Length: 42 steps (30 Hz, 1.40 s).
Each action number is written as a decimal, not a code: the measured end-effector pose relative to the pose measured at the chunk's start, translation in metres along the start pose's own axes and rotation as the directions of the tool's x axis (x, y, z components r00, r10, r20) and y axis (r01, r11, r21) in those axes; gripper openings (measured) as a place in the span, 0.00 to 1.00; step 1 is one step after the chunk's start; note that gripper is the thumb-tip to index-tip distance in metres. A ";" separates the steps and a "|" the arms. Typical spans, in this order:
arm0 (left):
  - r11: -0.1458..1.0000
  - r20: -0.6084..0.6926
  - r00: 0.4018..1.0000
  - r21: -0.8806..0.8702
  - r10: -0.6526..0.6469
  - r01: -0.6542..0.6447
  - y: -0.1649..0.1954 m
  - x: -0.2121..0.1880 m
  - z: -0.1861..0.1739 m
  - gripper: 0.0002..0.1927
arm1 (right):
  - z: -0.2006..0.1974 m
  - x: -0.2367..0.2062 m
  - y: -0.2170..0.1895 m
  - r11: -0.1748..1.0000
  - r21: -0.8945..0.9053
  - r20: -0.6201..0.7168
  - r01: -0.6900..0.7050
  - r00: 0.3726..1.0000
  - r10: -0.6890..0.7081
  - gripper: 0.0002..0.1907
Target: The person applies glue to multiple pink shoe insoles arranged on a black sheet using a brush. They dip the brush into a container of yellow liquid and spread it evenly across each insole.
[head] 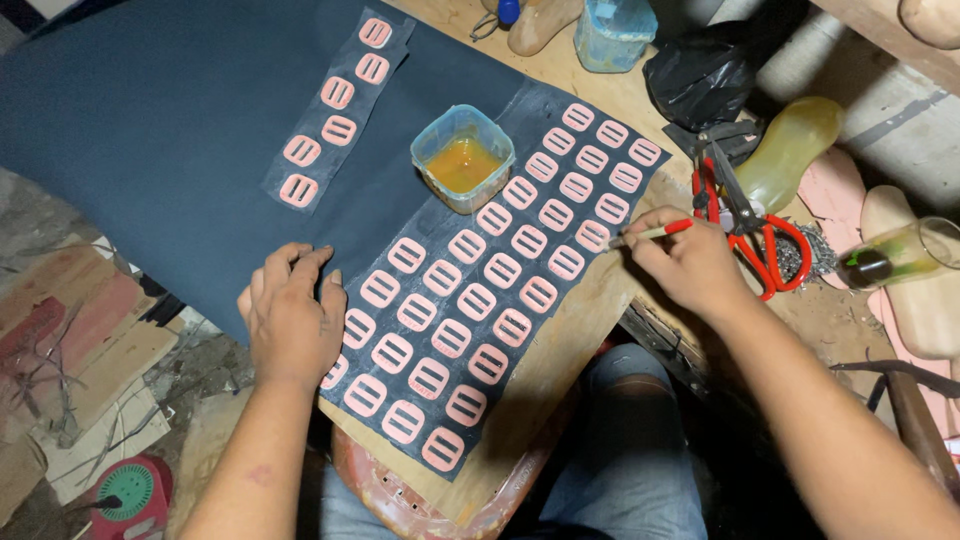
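Here, right hand (688,262) pinches a thin brush (650,234) — pink slotted buckles (503,270) beside.

- The left hand (292,318) is bare, with no glove, ring or watch, in the lower left of the frame.
- The right hand (688,262) is likewise bare, right of centre.
- Both forearms are uncovered up to the frame edge; no sleeve shows.
- The left forearm carries a small reddish mark near the bottom of the frame.
- Blue denim trousers (628,440) cover the legs, low in the middle.
- Fingernails are short and unpainted.
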State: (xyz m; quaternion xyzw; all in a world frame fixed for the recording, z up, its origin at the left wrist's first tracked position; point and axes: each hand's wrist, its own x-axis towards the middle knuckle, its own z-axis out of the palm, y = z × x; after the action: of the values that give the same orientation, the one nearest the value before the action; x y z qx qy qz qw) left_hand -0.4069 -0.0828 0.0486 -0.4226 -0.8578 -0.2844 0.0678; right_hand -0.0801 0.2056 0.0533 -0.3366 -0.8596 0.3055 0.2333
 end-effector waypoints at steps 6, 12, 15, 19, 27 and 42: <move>1.000 0.013 1.000 0.016 -0.009 0.009 0.002 0.001 0.000 0.17 | 0.004 0.023 -0.009 0.998 -0.014 -0.045 0.056 0.997 -0.057 0.09; 1.000 0.015 1.000 0.011 -0.011 0.011 0.002 0.001 -0.001 0.17 | 0.019 0.046 -0.025 0.992 0.125 0.184 -0.016 0.983 -0.007 0.08; 1.000 0.011 1.000 0.008 -0.010 0.010 0.002 0.001 0.000 0.17 | 0.017 0.041 -0.029 0.987 0.053 0.255 0.151 0.954 -0.159 0.08; 1.000 0.004 1.000 0.003 -0.001 0.001 0.002 0.001 -0.001 0.17 | 0.005 0.027 -0.031 0.988 0.045 0.325 0.148 0.933 -0.155 0.09; 1.000 -0.018 1.000 -0.009 0.017 -0.017 -0.001 -0.001 0.000 0.17 | -0.003 0.009 -0.033 0.996 0.018 0.275 0.085 0.958 -0.087 0.10; 1.000 -0.001 1.000 0.006 0.005 -0.005 0.000 0.000 -0.001 0.17 | 0.010 -0.005 -0.018 0.998 0.047 0.017 -0.030 0.999 0.029 0.11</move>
State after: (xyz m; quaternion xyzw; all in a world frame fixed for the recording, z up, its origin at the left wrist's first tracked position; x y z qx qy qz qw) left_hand -0.4072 -0.0831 0.0498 -0.4243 -0.8576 -0.2820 0.0700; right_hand -0.0903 0.1875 0.0574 -0.3411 -0.8491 0.3318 0.2294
